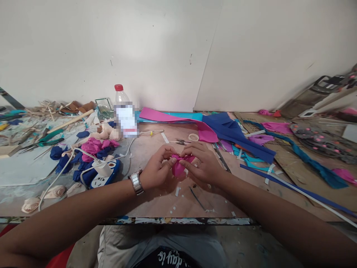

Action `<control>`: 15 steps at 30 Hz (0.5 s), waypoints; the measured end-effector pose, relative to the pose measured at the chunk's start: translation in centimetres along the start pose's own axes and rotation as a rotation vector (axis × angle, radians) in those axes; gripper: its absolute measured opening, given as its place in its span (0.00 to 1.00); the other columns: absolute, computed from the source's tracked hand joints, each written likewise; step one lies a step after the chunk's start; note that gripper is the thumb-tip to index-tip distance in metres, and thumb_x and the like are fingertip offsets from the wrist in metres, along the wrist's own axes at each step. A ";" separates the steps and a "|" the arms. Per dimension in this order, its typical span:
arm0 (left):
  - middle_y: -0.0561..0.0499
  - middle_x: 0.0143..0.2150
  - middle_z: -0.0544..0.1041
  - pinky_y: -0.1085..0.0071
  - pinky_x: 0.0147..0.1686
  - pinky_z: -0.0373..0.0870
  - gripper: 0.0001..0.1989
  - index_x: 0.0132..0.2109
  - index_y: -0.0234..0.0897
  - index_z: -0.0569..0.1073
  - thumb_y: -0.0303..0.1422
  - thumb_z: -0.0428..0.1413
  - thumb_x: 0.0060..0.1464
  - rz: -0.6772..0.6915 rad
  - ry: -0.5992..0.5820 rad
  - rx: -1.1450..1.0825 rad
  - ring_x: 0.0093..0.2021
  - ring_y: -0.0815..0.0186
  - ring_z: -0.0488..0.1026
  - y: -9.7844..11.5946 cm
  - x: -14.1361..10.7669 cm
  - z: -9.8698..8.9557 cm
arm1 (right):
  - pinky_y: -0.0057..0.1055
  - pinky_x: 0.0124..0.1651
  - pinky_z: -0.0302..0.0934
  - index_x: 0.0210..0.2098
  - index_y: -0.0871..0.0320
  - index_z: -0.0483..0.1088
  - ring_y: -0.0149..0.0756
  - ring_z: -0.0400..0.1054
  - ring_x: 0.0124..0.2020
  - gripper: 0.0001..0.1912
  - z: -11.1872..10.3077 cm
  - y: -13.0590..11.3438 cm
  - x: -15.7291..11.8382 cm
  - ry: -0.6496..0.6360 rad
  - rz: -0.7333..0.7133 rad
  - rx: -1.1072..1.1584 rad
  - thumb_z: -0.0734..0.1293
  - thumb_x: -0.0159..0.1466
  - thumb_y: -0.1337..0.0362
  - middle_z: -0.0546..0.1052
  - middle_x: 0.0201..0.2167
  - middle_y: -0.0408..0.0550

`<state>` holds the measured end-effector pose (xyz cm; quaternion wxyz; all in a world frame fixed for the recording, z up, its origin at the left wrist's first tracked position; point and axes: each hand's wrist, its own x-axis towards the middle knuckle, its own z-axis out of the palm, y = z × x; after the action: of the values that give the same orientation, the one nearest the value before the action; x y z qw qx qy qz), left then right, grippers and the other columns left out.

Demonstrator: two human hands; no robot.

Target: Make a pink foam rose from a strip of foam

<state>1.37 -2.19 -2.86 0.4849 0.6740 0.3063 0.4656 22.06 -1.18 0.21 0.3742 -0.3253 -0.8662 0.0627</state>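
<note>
Between my two hands, above the table's middle, is a gathered piece of magenta crepe paper (178,170). My left hand (158,165), with a metal watch on its wrist, pinches the paper's upper left side between thumb and fingers. On the upper right side my right hand (203,162) grips the same piece, thumb close to the other thumb. The paper's lower part hangs below the thumbs; its back is hidden by my fingers. Just beyond the hands lie a tape ring (193,137) and a small dark pair of scissors (181,142).
Pink crepe strip (178,121) and dark blue crepe sheet (237,136) lie at the back. To the left are a blue-white power strip (107,178), crumpled paper flowers (93,147), green-handled pliers (50,138), a red-capped bottle (119,93) and a lit phone (126,121). Cardboard (295,163) lies right.
</note>
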 end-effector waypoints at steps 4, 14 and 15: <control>0.45 0.50 0.77 0.63 0.51 0.71 0.14 0.54 0.39 0.65 0.42 0.51 0.69 -0.008 -0.009 0.001 0.50 0.62 0.76 0.0 -0.1 0.0 | 0.41 0.49 0.62 0.38 0.54 0.73 0.41 0.72 0.44 0.04 0.0 0.0 0.0 0.004 -0.011 0.020 0.69 0.69 0.61 0.80 0.38 0.47; 0.41 0.61 0.73 0.60 0.59 0.69 0.18 0.64 0.41 0.62 0.38 0.47 0.71 0.110 -0.135 -0.015 0.60 0.58 0.73 -0.1 -0.3 -0.1 | 0.40 0.48 0.62 0.39 0.54 0.73 0.41 0.72 0.42 0.06 0.2 0.1 0.1 -0.013 0.014 0.050 0.70 0.68 0.59 0.79 0.35 0.46; 0.41 0.62 0.73 0.59 0.60 0.69 0.19 0.65 0.42 0.61 0.38 0.47 0.71 0.120 -0.149 -0.022 0.61 0.58 0.72 -0.1 -0.3 -0.1 | 0.41 0.48 0.62 0.41 0.54 0.73 0.42 0.72 0.42 0.06 0.2 0.1 0.1 -0.017 0.009 0.043 0.70 0.68 0.59 0.79 0.36 0.47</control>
<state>1.19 -2.35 -3.02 0.4849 0.7185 0.2233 0.4458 21.93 -1.03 0.05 0.3737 -0.3203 -0.8663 0.0858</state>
